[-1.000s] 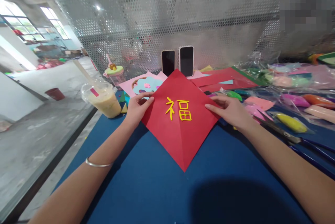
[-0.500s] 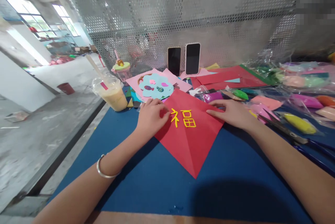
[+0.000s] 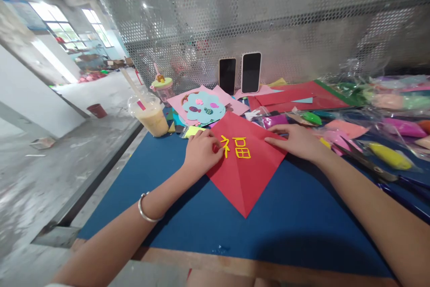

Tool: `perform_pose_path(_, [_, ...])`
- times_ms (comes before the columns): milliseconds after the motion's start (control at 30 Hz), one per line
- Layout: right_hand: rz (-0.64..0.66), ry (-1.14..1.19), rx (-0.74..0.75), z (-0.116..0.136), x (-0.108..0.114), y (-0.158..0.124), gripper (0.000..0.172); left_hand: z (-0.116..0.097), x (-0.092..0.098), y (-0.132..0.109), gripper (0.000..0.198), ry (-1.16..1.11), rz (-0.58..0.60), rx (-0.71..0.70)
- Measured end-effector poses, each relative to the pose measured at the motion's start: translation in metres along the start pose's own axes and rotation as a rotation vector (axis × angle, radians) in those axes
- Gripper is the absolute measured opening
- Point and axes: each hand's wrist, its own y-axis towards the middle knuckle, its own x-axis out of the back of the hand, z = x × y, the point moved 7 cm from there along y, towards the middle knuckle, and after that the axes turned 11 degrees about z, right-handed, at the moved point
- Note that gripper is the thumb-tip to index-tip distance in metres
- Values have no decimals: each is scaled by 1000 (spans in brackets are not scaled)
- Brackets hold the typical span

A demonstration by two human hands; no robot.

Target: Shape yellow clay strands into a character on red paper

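My left hand [image 3: 201,155] lies flat, fingers spread and holding nothing, on the left corner of the red paper square [image 3: 247,175]; my right hand [image 3: 295,143] rests just as flat and open on its right corner. The paper lies as a diamond on the blue mat [image 3: 188,215], well in front of the two phones [image 3: 240,73] that stand against the mesh wall. Just left of the phones sits a drink cup [image 3: 150,114]. I judge the sheet light, thin and easily creased, and the raised yellow character [image 3: 237,147] soft enough to smudge. I would grip only by the bare corners, away from the character.
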Motion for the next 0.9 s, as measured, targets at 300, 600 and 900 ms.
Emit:
perform_pose_path(300, [10, 7, 26, 2, -1, 0, 22, 5, 16, -4, 15, -89, -100, 12])
perform_pose_path(600, [18, -4, -29, 0, 0, -1, 27, 60, 88, -67, 13, -34, -351, 144])
perform_pose_path(900, [18, -72, -52, -8, -1, 0, 32, 126, 48, -83, 19, 136, -112, 236])
